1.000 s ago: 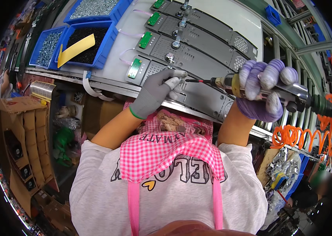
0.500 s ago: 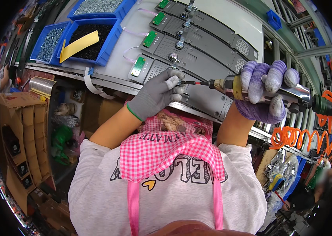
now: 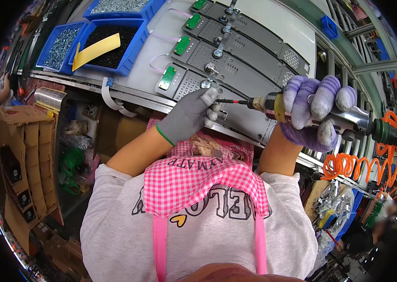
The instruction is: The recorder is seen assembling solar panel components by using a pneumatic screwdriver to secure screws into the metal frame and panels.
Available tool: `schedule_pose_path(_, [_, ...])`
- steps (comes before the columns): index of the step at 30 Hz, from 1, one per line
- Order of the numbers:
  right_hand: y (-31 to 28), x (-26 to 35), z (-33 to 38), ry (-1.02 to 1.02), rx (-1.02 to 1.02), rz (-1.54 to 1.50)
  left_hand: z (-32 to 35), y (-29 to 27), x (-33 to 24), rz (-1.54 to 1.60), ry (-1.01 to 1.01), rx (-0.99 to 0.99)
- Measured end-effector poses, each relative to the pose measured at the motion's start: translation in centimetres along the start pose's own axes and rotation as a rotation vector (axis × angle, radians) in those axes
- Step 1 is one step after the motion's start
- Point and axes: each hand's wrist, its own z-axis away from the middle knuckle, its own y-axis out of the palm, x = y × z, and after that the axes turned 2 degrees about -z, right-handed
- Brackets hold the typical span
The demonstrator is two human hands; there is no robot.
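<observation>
My right hand (image 3: 312,105), in a purple-and-white glove, is wrapped round a power screwdriver (image 3: 265,103) held nearly level. Its long thin bit (image 3: 236,101) points left, toward my left hand (image 3: 188,115). That hand wears a grey glove, and its thumb and fingers are pinched together at the bit's tip. Whatever small part is between them is hidden. Beneath both hands lies the nearest grey perforated panel (image 3: 241,110), with a green circuit board (image 3: 167,78) at its left end. A round metal fastener (image 3: 205,84) sits on the panel just above my left fingertips.
More such grey panels (image 3: 250,49) lie in a row beyond. Blue bins hold black screws (image 3: 107,40) and silver screws (image 3: 64,42); a yellow strip (image 3: 96,50) rests across the black ones. An orange coiled hose (image 3: 349,164) hangs at right. Cardboard partitions (image 3: 38,150) stand lower left.
My left hand's fingers have curled in slightly at the bit's tip. The screwdriver has shifted a little downward and stays in my right hand.
</observation>
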Motion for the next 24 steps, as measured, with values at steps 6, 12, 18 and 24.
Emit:
schedule_pose_path(6, [0.1, 0.6, 0.2, -0.011, 0.072, 0.033, 0.2, -0.2, -0.4, -0.074, -0.19, 0.098])
schedule_pose_path(12, [-1.3, 3.1, 0.7, -0.123, 0.082, 0.116, 0.5, 0.5, 0.7, -1.026, 0.497, -0.286])
schedule_pose_path(18, [-1.1, 4.0, 1.2, -0.1, -0.047, 0.15, -0.7, 1.4, 2.3, -1.855, 0.725, -0.11])
schedule_pose_path(24, [-1.7, 4.0, 1.5, -0.083, -0.012, 0.17, -1.1, 1.4, 2.3, -1.874, 0.774, -0.187])
